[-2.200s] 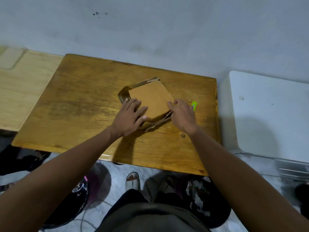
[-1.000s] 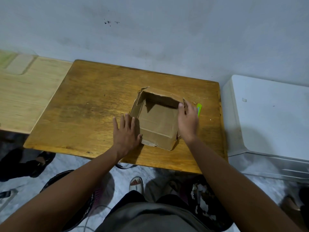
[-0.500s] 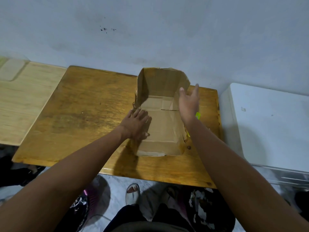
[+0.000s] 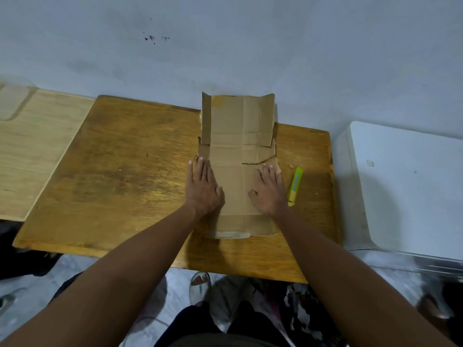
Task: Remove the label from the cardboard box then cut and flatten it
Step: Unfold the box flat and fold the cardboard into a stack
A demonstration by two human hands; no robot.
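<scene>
Cut open and spread out – box (image 4: 238,169) lying lengthwise on the counter (image 4: 125,176), running from 6 o'clock near the front edge up to 12 o'clock, where the far panel still stands up against the wall. No label to be seen on the exposed side; whether removed or facing down cannot be told. Cutting apparently done, judging by the split seams and the ragged slit at the right edge. Flattening nearly there – only that far panel left to press down, plus the creases.

Left hand (image 4: 203,189) at 9 o'clock of the near panel, right hand (image 4: 270,191) at 3 o'clock, both palm-down with fingers straight and spread, pressing the cardboard, gripping nothing. Green cutter (image 4: 295,184) just beside the right hand at 3 o'clock, untouched.

Against half a second ago: then a half-open trough with side walls raised and hands on those walls; now walls laid down, sheet much flatter, hands drawn nearer and resting on top.
</scene>
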